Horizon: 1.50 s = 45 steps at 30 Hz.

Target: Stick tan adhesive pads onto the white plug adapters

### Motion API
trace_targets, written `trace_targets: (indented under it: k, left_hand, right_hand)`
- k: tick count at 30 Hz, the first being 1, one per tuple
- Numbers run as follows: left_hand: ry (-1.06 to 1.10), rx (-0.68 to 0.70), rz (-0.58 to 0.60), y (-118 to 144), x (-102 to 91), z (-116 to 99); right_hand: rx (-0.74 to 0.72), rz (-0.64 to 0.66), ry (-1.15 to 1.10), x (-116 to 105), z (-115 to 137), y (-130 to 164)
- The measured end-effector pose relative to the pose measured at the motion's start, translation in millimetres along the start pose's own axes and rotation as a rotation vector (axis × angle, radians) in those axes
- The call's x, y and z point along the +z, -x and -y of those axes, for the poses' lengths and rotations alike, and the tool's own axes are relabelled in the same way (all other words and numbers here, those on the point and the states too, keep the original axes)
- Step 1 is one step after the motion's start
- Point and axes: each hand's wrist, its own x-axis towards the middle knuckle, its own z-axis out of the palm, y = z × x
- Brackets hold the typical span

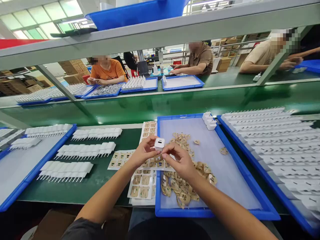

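left hand (143, 151) and right hand (178, 160) are pinching together on small white plastic charger cube (159, 143); labelling step seemingly underway, next needing precise sticker alignment.

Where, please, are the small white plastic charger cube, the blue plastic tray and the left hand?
small white plastic charger cube (159, 143), head view, front face.
blue plastic tray (215, 213), head view, near rim.
left hand (143, 153), head view, back.

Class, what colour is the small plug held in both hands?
White plug, clearest in the head view.

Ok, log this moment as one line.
left hand: holds white plug | right hand: touches plug | below: blue tray, peeled stickers
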Motion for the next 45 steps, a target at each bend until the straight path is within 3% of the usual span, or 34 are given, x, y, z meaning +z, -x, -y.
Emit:
trace_targets:
  k: [2,7,11,13,15,19,24,38,45]
  left_hand:
    - [-0.097,0.036,-0.005,7.0,-3.0,8.3]
    - [-0.328,0.117,-0.159,15.7,-1.7,25.4]
    - [-0.311,0.168,-0.058,22.4,-4.9,30.6]
    - [-0.269,0.147,-0.015,24.5,-7.4,30.4]
    - [-0.295,0.15,-0.05,25.4,-8.3,29.6]
    - [-0.493,0.299,-0.173,25.3,-4.3,26.4]
    - [-0.633,0.419,-0.188,26.2,1.9,21.0]
    - [-0.694,0.469,-0.192,26.3,1.5,19.0]
    - [-0.734,0.507,-0.196,26.1,1.2,20.3]
  right_hand:
    - [0.068,0.029,-0.019,3.2,-5.2,-2.3]
    - [0.202,0.025,-0.064,5.4,-16.6,-9.4]
    - [0.265,0.019,-0.117,3.6,-16.3,-12.1]
    - [0.276,0.021,-0.128,2.1,-15.1,-12.2]
    - [0.288,0.012,-0.119,0.7,-14.7,-11.5]
    - [0.304,-0.087,-0.055,0.3,-14.7,-9.5]
    - [0.324,-0.153,-0.018,4.0,-13.7,-9.0]
    - [0.325,-0.157,-0.022,7.5,-11.8,-10.7]
    - [0.304,-0.172,0.078,8.8,-10.3,-7.4]
